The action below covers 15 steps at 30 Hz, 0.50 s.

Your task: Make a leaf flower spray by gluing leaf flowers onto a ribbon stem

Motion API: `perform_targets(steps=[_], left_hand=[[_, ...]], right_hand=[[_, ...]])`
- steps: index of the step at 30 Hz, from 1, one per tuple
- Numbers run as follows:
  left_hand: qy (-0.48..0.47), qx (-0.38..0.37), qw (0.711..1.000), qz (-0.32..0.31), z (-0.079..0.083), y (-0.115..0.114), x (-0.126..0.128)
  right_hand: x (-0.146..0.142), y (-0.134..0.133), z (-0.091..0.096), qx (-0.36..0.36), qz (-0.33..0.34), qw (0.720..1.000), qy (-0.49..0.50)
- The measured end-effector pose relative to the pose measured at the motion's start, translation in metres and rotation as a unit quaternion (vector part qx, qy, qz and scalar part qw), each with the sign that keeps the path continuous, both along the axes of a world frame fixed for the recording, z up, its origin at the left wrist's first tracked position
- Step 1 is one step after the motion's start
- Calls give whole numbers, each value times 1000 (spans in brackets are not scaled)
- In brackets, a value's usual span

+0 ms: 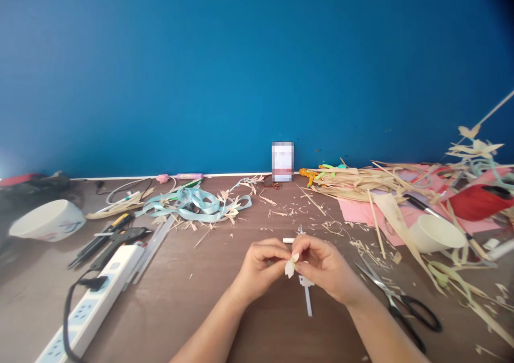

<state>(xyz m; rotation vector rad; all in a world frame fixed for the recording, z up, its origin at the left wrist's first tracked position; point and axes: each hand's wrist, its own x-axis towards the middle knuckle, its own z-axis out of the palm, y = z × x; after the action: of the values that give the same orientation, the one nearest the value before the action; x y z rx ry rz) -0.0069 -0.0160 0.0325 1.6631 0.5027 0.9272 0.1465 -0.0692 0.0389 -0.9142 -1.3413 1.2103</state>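
Over the middle of the table, my left hand [265, 269] and my right hand [323, 266] meet at the fingertips. Both pinch a small cream-coloured flower [289, 267] that looks made of dried husk, its pointed petals sticking out between the fingers. Part of the flower is hidden by the fingertips. Beneath my right hand lies a slim grey tool that looks like a caliper [308, 296], partly covered by the hand. A short white stick [288, 240] shows just behind my fingers. Scissors [395, 296] with black handles rest partly open to the right of my right forearm.
At left are a power strip [94, 301], a black glue gun [120, 243], a white bowl [48, 221] and light-blue ribbon [193, 202]. At right are husk strips [357, 183], pink paper [363, 211], a pale cup [437, 234] and scattered scraps. A blue wall [257, 74] rises behind.
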Motion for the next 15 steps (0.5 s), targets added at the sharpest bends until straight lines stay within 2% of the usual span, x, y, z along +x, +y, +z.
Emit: perform_targets(steps=[9,12,15], left_hand=[[-13,-55,998,18,-2,1,1],[-28,-78,996,27,-6,2,2],[-41,-98,994,31,-10,3,3]], right_hand=[[-3,-1,1,2,-32,998,-60],[-7,-3,1,0,-76,993,-91],[-10,-4,0,30,-120,983,-133]])
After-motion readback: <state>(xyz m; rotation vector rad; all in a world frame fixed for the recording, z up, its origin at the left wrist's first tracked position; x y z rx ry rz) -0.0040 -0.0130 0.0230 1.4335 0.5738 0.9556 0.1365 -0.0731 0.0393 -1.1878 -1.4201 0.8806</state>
